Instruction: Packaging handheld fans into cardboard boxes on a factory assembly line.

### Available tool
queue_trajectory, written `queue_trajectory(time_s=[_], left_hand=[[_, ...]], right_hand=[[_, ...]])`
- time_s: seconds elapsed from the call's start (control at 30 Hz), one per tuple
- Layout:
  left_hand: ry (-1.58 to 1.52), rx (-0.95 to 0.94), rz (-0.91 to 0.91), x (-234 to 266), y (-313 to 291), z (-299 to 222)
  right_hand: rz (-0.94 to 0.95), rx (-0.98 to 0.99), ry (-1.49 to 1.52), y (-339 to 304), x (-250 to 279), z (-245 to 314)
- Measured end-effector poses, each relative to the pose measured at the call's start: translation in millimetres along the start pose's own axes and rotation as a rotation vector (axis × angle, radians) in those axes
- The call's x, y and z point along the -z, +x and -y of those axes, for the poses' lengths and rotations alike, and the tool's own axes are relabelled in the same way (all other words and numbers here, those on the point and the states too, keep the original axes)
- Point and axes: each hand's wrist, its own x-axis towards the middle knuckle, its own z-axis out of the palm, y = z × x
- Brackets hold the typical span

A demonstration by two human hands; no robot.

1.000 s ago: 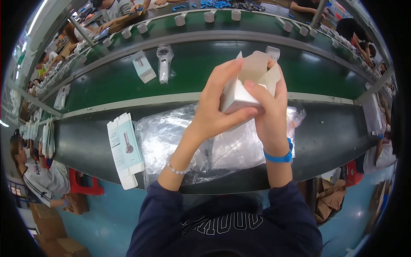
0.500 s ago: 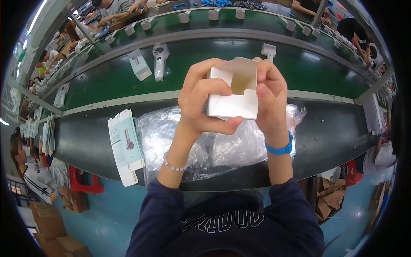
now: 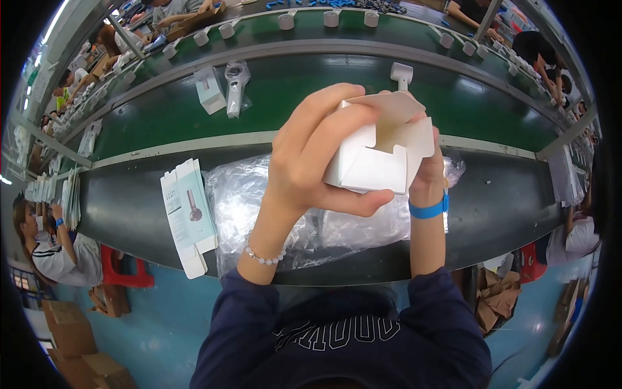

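Hands (image 3: 299, 167) raised, we grasp an open white carton (image 3: 377, 171) from both sides above the dark surface (image 3: 499, 201), green conveyor belt (image 3: 162, 126) beyond and blue floor (image 3: 172, 330) below.

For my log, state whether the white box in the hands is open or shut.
Open: the white box has flaps standing out at its mouth, and part of its inside shows.

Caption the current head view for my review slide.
Left hand grips an open white box, right hand partly hidden behind it, over a bench with clear plastic bags.
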Motion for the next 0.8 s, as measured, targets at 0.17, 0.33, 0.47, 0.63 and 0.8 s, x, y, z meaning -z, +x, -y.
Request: queue_trajectory(time_s=[0.17,0.33,0.47,0.63,0.8], left_hand=[[0.006,0.027,0.038,3.4,3.9,-0.3],[0.0,0.063,0.135,-1.5,1.3,-0.7],[-0.042,0.018,0.093,-2.0,-1.6,6.7],[-0.111,-0.008,0.08,0.8,-1.1,12.1],[-0.119,-0.062,0.185,2.5,-0.5,14.0]], right_hand=[[-0.107,-0.026,-0.249,0.1,-13.9,13.6],[-0.159,-0.055,-0.415,0.1,-16.6,11.3],[-0.226,-0.054,-0.664,1.8,-23.3,13.7],[-0.124,0.096,-0.68,-2.2,-28.6,16.9],[-0.073,0.122,-0.518,-5.3,-18.6,21.6]])
